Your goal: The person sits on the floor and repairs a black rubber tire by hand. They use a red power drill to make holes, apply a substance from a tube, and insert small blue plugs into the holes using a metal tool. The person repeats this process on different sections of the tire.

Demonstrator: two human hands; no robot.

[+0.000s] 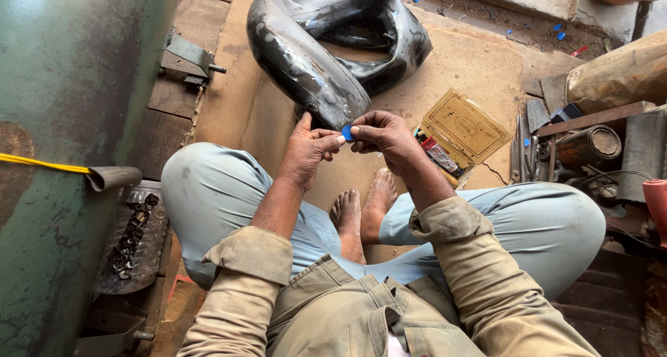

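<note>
A khaki shirt (pixel 347 308) with rolled sleeves fills the bottom of the view, worn by a person sitting cross-legged in pale blue trousers (pixel 542 221), bare feet (pixel 361 214) tucked together between the knees. Above the feet, the two hands meet over a sheet of brown board (pixel 472 65). The left hand (pixel 306 152) and the right hand (pixel 382 134) are both pinched, thumb and fingertips closed on a small blue patch (pixel 347 132) held between them, clear of the floor. Just right of the right hand lies a flat yellowish tin lid (pixel 464 126) with a few small tubes (pixel 438 155) beside it. Beyond the hands, a black rubber inner tube (pixel 313 58) lies folded and slack on the board, its near edge just above the fingers. To the left stands a large green metal tank (pixel 69 120), with a yellow cord (pixel 42 164) across it and a pile of nuts and bolts (pixel 132 239) at its foot. To the right, rusty tools and metal cans (pixel 590 145) crowd the floor. Small blue scraps (pixel 559 31) dot the dirt at the far edge.
</note>
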